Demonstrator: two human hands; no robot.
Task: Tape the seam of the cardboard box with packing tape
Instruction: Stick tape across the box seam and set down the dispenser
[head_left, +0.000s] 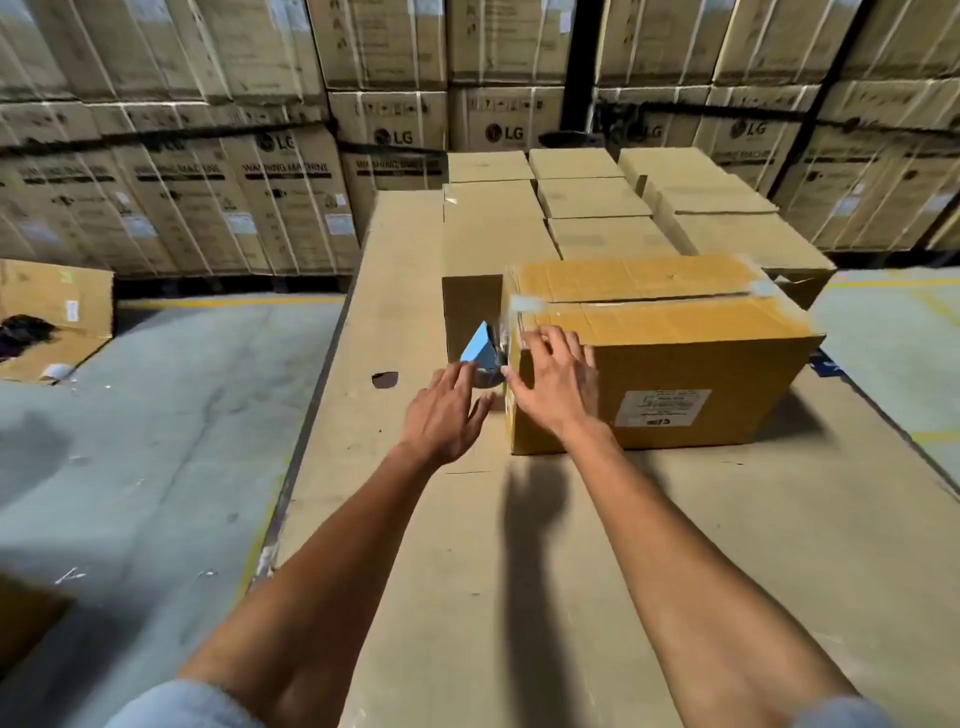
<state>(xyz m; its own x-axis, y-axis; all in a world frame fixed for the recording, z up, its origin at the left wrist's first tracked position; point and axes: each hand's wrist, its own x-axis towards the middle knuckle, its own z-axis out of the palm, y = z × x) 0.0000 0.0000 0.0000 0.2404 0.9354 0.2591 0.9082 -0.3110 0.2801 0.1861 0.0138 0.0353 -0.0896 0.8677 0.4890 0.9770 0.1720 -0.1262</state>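
A closed cardboard box (670, 374) sits on a flat cardboard surface (597, 571), toward its right side. Clear packing tape (644, 301) runs along the seam on top, glossy and wrinkled at the left end where it turns down over the edge. A white printed label (662, 407) is stuck on the near face; its text is too small to read. The right hand (553, 382) lies flat with fingers spread on the box's near left corner, gripping nothing. The left hand (447, 408) is just beside that corner, fingers loosely curled around a tape dispenser (483, 356) with a blue plate, a strip of tape stretching from it up to the box. Behind, stacked cartons (291, 192) read "LG" and "WASHING MACHINE". Plain smaller boxes (592, 197) sit at the surface's far end
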